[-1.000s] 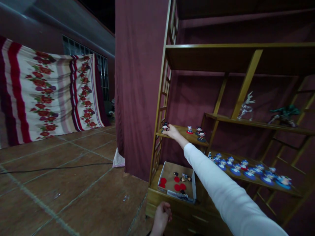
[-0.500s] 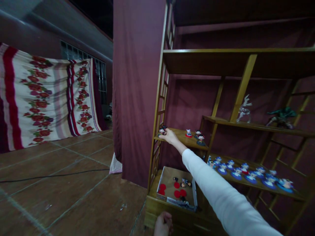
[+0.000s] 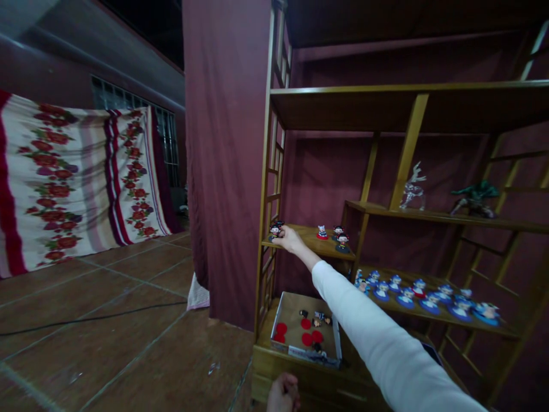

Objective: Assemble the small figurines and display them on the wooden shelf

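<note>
My right hand [image 3: 288, 239], in a white sleeve, reaches to the left end of a small wooden shelf [image 3: 311, 245]. Its fingers are closed on a small dark-haired figurine [image 3: 275, 230] that stands at the shelf's edge; another dark figure seems to be just behind it, partly hidden. Farther right on this shelf are a white figurine on a red base [image 3: 322, 232] and two dark-haired figurines [image 3: 342, 242]. Low in the view, my left hand [image 3: 283, 392] is curled closed, with nothing visible in it, in front of the cabinet and below the open box.
An open cardboard box [image 3: 274, 326] with red discs and several figurine pieces sits on the cabinet's lower ledge. Many blue-and-white figurines [image 3: 405, 296] line a shelf at right. Above them stand a clear deer ornament [image 3: 413, 190] and a green figure [image 3: 476, 197]. A black cable [image 3: 107, 313] crosses the tiled floor.
The view has turned slightly to the right, so the scene sits farther left. My right hand stays on the figurine at the shelf's left end; my left hand remains curled.
</note>
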The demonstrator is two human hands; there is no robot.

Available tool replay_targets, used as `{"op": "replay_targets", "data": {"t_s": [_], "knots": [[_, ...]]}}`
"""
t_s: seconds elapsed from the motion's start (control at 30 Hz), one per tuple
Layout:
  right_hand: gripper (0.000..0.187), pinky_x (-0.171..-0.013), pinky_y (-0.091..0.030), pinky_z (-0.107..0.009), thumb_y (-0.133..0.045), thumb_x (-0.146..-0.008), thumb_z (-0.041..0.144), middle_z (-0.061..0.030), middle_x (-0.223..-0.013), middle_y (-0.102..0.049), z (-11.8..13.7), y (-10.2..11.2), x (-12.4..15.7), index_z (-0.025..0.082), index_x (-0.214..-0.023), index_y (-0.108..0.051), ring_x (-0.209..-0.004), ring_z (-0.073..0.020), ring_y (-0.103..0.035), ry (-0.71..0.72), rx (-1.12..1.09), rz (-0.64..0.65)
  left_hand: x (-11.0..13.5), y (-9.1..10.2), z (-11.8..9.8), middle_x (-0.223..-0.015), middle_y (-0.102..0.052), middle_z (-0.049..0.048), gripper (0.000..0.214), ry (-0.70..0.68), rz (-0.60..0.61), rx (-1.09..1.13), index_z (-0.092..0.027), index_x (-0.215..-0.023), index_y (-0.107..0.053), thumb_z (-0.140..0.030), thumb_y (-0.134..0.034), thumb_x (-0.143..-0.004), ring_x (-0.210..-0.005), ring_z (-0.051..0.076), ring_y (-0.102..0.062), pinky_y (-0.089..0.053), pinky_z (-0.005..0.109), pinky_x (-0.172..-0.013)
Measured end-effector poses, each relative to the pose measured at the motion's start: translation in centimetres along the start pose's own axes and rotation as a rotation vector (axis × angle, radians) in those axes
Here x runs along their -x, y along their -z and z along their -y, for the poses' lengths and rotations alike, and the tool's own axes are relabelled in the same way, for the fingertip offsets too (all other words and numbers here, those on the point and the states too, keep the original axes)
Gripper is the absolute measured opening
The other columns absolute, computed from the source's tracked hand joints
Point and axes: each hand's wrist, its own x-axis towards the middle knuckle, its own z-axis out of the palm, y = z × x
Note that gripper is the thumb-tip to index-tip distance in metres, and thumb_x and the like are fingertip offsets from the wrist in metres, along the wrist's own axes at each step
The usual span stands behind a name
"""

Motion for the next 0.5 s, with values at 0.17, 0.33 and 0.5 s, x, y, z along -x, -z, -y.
{"op": "replay_targets", "data": {"t_s": [0.17,0.33,0.5], "knots": [[0.035,-0.065,-0.044,-0.024,-0.069,-0.06,0.031,0.0009,-0.08,-0.066,0.2,0.0,0.0,0.021,-0.092,-0.059,-0.07,-0.0136,-0.059,0.008,0.031,0.005,-0.4,-0.3,0.4,-0.04,-0.04,-0.0093,0.027,0.048,-0.026,0.016,-0.019,-0.06,-0.044,-0.028,-0.069,-0.053,-0.032,0.006,-0.039,-0.023,0.018,-0.037],[0.015,-0.07,-0.046,-0.023,-0.055,-0.073,0.019,-0.0018,-0.081,-0.067,-0.2,0.9,-0.9,0.019,-0.086,-0.062,-0.076,-0.0134,-0.061,-0.024,-0.098,-0.002,0.0,0.2,0.3,-0.041,-0.044,-0.0073,0.023,-0.047,0.043,0.026,-0.019,-0.062,-0.048,-0.029,-0.067,-0.056,-0.034,0.007,-0.042,-0.026,0.019,-0.038],[0.021,-0.071,-0.046,-0.025,-0.06,-0.067,0.016,-0.0026,-0.084,-0.067,-1.7,2.7,-1.7,0.018,-0.087,-0.062,-0.077,-0.0148,-0.06,-0.119,0.007,-0.136,0.9,0.2,-1.3,-0.04,-0.044,-0.0065,0.02,-0.03,0.065,0.034,-0.018,-0.058,-0.05,-0.023,-0.069,-0.053,-0.038,0.008,-0.044,-0.033,0.02,-0.043]]}}
